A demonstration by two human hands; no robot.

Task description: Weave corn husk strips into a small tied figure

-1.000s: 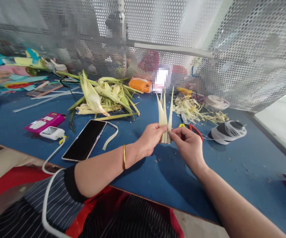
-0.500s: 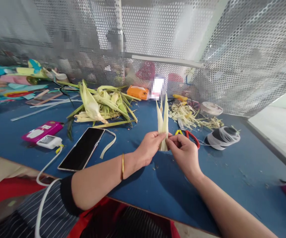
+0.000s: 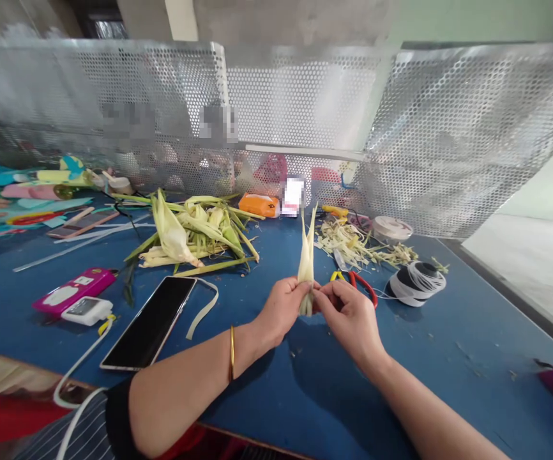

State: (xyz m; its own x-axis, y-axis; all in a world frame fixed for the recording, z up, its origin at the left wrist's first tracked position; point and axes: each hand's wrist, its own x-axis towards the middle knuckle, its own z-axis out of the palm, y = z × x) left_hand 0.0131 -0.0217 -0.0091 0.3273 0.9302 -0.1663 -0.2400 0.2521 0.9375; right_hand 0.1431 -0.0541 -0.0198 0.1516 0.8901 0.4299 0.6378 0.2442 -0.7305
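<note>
One upright husk bundle (image 3: 306, 262) is pinched by fingers of left hand (image 3: 280, 313) and right hand (image 3: 352, 319), inward from the surface (image 3: 472, 319)'s near edge.

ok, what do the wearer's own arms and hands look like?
Left hand: ungloved, gold bangle at the wrist; dark sleeve with pale pinstripes, black cuff, white cable crossing in front. Right hand: ungloved, bare wrist and forearm, no sleeve in view.
</note>
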